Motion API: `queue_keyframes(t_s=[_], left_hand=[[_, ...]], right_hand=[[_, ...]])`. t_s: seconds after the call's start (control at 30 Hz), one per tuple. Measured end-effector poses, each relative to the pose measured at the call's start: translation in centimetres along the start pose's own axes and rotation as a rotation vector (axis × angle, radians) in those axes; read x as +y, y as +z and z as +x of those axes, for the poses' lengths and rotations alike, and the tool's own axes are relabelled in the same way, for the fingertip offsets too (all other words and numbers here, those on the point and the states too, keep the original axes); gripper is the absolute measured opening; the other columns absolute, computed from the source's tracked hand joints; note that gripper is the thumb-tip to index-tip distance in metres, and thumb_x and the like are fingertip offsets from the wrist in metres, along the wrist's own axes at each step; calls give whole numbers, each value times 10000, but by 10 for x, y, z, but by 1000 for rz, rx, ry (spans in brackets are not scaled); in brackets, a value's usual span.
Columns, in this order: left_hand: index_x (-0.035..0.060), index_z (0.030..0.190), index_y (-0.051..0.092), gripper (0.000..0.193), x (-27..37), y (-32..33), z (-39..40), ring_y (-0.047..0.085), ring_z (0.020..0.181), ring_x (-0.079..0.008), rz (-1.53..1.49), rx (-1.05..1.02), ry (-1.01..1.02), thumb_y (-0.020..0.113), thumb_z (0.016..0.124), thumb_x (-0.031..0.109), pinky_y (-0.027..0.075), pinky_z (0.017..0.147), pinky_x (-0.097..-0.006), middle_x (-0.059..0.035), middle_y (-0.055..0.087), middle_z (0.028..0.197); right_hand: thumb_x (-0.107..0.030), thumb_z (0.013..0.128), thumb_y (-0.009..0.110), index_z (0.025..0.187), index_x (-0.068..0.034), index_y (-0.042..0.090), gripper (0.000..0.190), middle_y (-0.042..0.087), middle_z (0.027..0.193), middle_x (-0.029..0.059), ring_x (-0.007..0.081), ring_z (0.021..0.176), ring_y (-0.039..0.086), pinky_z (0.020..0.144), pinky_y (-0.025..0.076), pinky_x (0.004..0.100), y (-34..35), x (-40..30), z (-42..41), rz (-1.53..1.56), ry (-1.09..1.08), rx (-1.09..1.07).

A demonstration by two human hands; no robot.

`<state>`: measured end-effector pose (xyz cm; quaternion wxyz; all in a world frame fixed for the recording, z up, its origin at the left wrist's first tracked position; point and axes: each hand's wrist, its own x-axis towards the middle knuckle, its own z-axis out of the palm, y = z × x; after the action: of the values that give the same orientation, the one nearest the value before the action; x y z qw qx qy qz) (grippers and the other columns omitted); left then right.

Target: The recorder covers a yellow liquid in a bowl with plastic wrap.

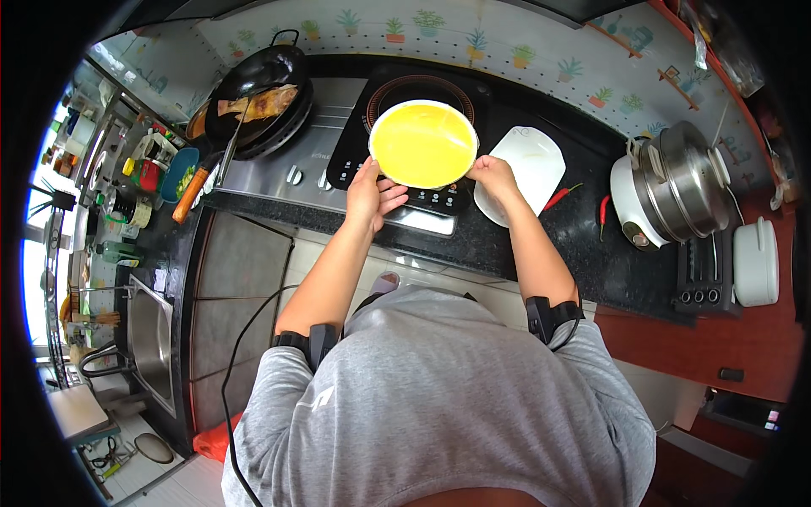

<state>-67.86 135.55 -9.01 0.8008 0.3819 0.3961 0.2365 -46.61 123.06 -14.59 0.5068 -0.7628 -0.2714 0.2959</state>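
Observation:
Between both hands is a round, shallow yellow dish (423, 144) with a white rim, held over the front of a black induction cooker (355, 136). I cannot tell whether the yellow is the dish's own surface or something in it. My left hand (374, 196) grips the lower left rim, thumb at the edge and the other fingers spread below. The lower right rim is pinched by my right hand (494, 177). Just beyond that hand, a white squarish plate (532, 158) lies on the dark counter, partly hidden by my right wrist.
Left of the cooker, a black wok (263, 70) holds a browned fish (260, 104); a wooden-handled spatula (190, 195) leans across it. Red chilies (557, 198) lie near the plate. A steamer pot (675, 184) stands right. Bottles and a sink (151, 342) are left.

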Motion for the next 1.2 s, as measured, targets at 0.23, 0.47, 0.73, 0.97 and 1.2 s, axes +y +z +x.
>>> queue_keyframes(t_s=[0.23, 0.47, 0.73, 0.97, 1.2], left_hand=[[105, 1329, 278, 480, 0, -5, 9, 555, 953, -352, -206, -23, -156, 390, 922, 335, 535, 733, -426, -278, 456, 1133], [68, 1376, 119, 685, 3, -6, 7, 402, 1140, -462, -421, -49, -218, 455, 883, 405, 397, 907, -537, -328, 304, 1267], [94, 1407, 4, 837, 7, -5, 3, 363, 1172, -473, -460, -93, -215, 488, 842, 478, 369, 921, -547, -311, 274, 1302], [53, 1277, 382, 600, 22, 4, 7, 500, 983, -192, 234, 167, 305, 485, 861, 471, 453, 749, -306, -122, 471, 1171], [85, 1317, 364, 538, 54, -5, 88, 415, 1165, -167, 337, -164, 742, 344, 929, 458, 290, 965, -293, -84, 481, 1233]], right_hand=[[-122, 671, 689, 649, -48, 562, 148, 554, 615, 8, 104, 568, 485, 545, 385, 253, 5, 6, 13, 14, 42, 85], [-97, 671, 681, 834, -33, 592, 196, 600, 730, 46, 115, 639, 526, 583, 409, 241, 10, 4, 10, 63, -30, 316], [-47, 701, 644, 841, -30, 614, 144, 606, 742, 24, 93, 650, 526, 604, 407, 218, -8, -15, 11, 142, 16, 38], [-21, 693, 652, 763, -32, 606, 84, 604, 720, 24, 107, 651, 537, 632, 424, 223, -8, -5, 22, 164, 87, 38], [-10, 659, 660, 784, -30, 558, 163, 578, 746, 44, 138, 672, 531, 621, 432, 253, 7, 0, 16, 159, 50, 245]])
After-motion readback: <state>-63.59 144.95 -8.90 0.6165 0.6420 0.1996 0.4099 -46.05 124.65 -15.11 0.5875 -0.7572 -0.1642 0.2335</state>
